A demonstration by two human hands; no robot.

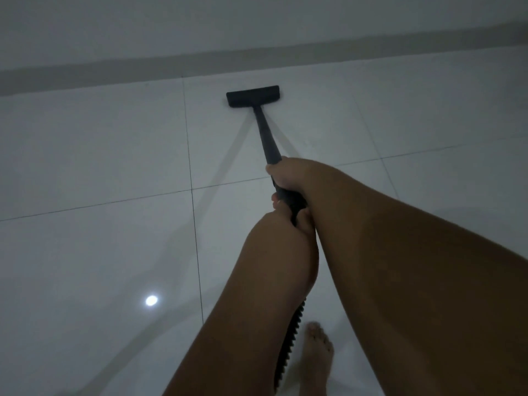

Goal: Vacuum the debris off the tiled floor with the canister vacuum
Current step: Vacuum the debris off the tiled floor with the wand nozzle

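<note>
Two hands grip the one black wand (265,132), set one behind the other along it. The right hand (288,174) is the forward one, its fingers curled round the tube. The left hand (285,221) is clamped just behind, about where the tube gives way to the ribbed hose (288,335).

From the hands, the wand's long axis runs forward and a little to the left, sloping down to the floor head (253,96). The head lies crosswise to the wand and flat on the tiled floor (100,152). It sits well ahead of both hands, nearer the right one, and close to the grey skirting (257,57) at the foot of the wall, though it looks apart from it. A grout line running away from the person passes just to its left.

Both arms look stretched out, so the stroke is probably near the end of its reach. The next move likely means drawing the head back along that same axis, or shifting it sideways to a fresh strip.

No debris can be made out in the dim light. The canister is out of view. The hose drops between the forearms past a bare foot (317,350).
</note>
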